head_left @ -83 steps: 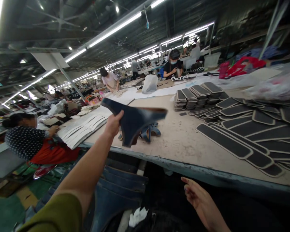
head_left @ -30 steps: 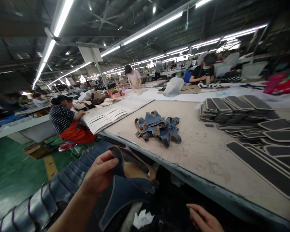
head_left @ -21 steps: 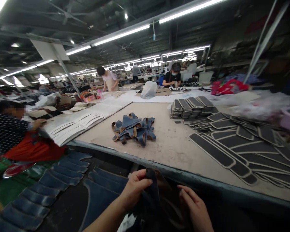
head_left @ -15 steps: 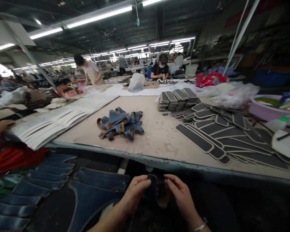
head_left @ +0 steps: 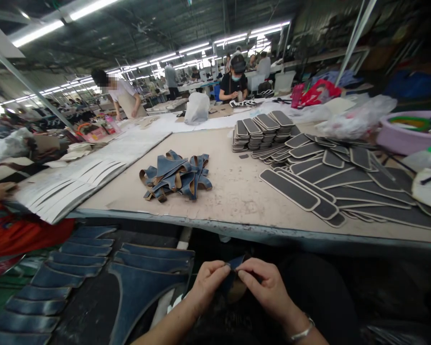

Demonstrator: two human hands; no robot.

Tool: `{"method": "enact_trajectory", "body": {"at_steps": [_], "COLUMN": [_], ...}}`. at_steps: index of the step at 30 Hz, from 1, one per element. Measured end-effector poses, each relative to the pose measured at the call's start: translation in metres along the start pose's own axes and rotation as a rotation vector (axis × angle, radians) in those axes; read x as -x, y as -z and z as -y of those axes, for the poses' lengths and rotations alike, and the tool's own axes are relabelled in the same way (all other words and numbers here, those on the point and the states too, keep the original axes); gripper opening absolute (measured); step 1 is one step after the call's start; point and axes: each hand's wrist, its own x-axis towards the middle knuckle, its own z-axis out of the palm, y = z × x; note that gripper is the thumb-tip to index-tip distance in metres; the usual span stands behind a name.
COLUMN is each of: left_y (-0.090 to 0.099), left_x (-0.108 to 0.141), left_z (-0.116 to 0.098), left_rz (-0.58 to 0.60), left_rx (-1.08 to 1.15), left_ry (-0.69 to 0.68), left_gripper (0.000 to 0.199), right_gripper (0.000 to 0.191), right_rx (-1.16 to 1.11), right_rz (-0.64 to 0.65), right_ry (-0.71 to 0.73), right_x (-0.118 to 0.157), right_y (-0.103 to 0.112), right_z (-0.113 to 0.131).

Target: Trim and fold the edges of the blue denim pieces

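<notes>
Long worn worktable in a factory hall (co-workers behind). Denim strap pile and black insoles on top. Below its edge, left hand and right hand pinch 1 denim piece.

We note a long table with a worn pale top. Near its front edge lies a heap of denim straps. To the right, stacks of black pads stand in a row, and flat black strips spread overlapping toward the far right. White sheets cover the left end. A white bag sits farther back. A pink basin stands at the right edge, clear plastic beside it. Below the table on the left, denim pieces lie in overlapping rows. Across the table we see a person in black seated and a person in white bending over
</notes>
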Motion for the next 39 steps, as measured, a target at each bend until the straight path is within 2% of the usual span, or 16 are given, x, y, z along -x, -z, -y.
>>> {"method": "enact_trajectory", "body": {"at_steps": [4,8,11,14,19,22,28,31,39], "left_y": [-0.002,-0.003,-0.004,-0.004,-0.007,-0.007,-0.008,-0.008,-0.008], "left_x": [0.002,0.003,0.003,0.004,0.004,0.003,0.001,0.002,0.004], "left_z": [-0.002,-0.004,-0.005,-0.006,-0.005,-0.002,0.011,0.014,0.008], "left_rz": [0.053,0.050,0.051,0.054,-0.023,-0.041,-0.083,-0.116,-0.127], "left_rx": [-0.096,-0.231,-0.320,-0.345,-0.336,-0.363,-0.523,-0.606,-0.555], "left_ry": [-0.021,-0.133,-0.180,-0.190,-0.132,-0.151,-0.294,-0.350,-0.432], "left_gripper": [0.036,0.035,0.035,0.032,0.026,0.022,0.018,0.018,0.024], "right_gripper": [0.013,0.007,0.011,0.012,0.008,0.011,0.011,0.009,0.006], "right_rx": [0.086,0.158,0.200,0.204,0.205,0.151,-0.142,-0.195,-0.105], "right_rz": [0.027,0.027,0.043,0.061,0.072,0.082,0.069,0.035,-0.034], "right_ry": [-0.030,-0.033,-0.026,-0.032,-0.083,-0.146,-0.361,-0.409,-0.202], "right_x": [0.001,0.001,0.002,0.003,0.001,0.000,0.001,0.001,0.000], "right_y": [0.001,0.002,0.002,0.001,-0.003,-0.004,-0.009,-0.013,-0.017], "right_z": [0.002,0.004,0.004,0.003,0.004,0.002,-0.014,-0.017,0.001]}}
